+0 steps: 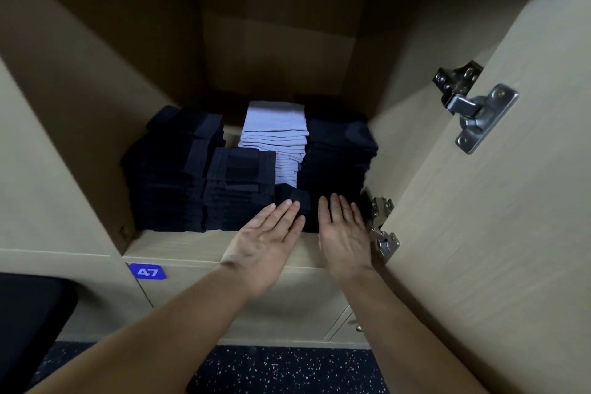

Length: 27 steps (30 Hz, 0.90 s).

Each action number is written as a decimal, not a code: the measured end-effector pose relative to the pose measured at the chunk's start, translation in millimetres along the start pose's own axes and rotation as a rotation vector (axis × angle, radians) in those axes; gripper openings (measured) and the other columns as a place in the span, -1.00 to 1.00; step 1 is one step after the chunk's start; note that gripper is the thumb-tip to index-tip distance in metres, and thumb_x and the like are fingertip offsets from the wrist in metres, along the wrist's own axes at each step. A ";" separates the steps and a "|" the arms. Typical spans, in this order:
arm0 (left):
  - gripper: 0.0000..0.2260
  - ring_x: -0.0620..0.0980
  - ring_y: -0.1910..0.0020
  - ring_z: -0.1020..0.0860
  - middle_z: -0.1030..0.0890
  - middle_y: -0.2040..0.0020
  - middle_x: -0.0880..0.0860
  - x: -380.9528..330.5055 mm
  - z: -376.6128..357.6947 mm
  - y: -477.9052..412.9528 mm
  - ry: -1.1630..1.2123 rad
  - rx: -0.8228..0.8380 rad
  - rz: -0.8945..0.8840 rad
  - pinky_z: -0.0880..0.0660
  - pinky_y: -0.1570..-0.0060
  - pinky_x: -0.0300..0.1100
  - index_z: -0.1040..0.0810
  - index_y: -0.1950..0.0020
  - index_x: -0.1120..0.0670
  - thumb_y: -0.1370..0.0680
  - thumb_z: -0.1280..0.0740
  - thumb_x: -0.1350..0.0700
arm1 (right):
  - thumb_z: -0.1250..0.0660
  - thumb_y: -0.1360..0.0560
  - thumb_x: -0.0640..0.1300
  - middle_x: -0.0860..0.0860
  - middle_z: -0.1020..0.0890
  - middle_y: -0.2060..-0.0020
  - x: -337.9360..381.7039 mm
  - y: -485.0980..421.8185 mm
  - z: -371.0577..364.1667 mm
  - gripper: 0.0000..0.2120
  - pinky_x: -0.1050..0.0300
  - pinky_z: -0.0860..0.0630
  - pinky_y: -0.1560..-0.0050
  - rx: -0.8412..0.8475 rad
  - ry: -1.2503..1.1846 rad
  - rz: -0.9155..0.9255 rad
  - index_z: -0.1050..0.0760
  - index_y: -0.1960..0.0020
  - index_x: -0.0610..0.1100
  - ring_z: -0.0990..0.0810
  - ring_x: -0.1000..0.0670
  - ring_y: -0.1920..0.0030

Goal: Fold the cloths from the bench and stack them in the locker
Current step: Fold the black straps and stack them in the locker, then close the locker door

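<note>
Inside the open locker [204,246] stand stacks of folded cloths: a tall dark stack [166,169] at the left, a shorter dark stack [240,189] in front, a light blue stack [275,134] at the back and a dark stack [339,153] at the right. A low dark folded pile [308,201] sits at the front between them. My left hand [265,243] and my right hand [343,233] lie flat with straight fingers, fingertips touching that low pile. Neither hand holds anything.
The locker door [511,201] stands open at the right with two metal hinges [473,105]. A blue tag numbered 47 [147,271] marks the locker below. A dark bench corner [28,317] shows at lower left above the speckled floor [287,371].
</note>
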<state>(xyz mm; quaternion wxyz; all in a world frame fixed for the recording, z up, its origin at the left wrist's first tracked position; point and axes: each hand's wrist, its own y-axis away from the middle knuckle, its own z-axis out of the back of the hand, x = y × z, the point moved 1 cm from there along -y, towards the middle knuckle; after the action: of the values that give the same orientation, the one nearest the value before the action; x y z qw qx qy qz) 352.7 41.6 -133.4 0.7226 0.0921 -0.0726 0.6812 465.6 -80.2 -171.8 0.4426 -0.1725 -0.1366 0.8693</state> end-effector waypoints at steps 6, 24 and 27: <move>-0.48 0.01 -0.59 0.04 0.04 -0.62 0.09 14.2 46.9 42.9 0.214 -0.118 0.194 0.05 -0.52 -0.17 0.01 -0.61 0.07 -0.69 -0.10 0.09 | -0.55 -0.19 -0.08 -0.05 -0.68 0.14 18.0 16.5 76.7 -0.57 0.12 -0.54 0.23 0.059 -0.139 -0.042 -0.61 -0.04 -0.13 -0.66 -0.08 0.16; -0.46 0.00 -0.57 -0.04 -0.05 -0.61 0.02 -81.8 149.0 248.2 0.329 -0.204 0.315 -0.16 -0.45 -0.10 -0.03 -0.60 0.02 -0.67 -0.09 -0.10 | -0.26 -0.52 -0.08 -0.08 -0.51 -0.30 29.2 202.2 273.4 -0.55 0.06 -0.39 -0.18 -0.100 -0.260 -0.099 -0.35 -0.38 -0.15 -0.47 -0.10 -0.29; -0.45 0.01 -0.56 -0.08 -0.07 -0.60 0.01 -111.8 156.1 267.0 0.399 -0.218 0.294 -0.23 -0.44 -0.07 -0.05 -0.60 0.01 -0.66 -0.13 -0.10 | -0.31 -0.46 -0.09 -0.10 -0.55 -0.27 18.4 237.5 296.6 -0.55 0.06 -0.45 -0.08 -0.142 -0.252 -0.126 -0.42 -0.33 -0.16 -0.52 -0.12 -0.24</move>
<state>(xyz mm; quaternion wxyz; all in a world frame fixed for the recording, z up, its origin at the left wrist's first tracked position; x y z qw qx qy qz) 82.6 -88.5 1.8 0.6217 -0.1340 -0.0143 0.7716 159.0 -225.9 0.1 0.4625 -0.0841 -0.2628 0.8426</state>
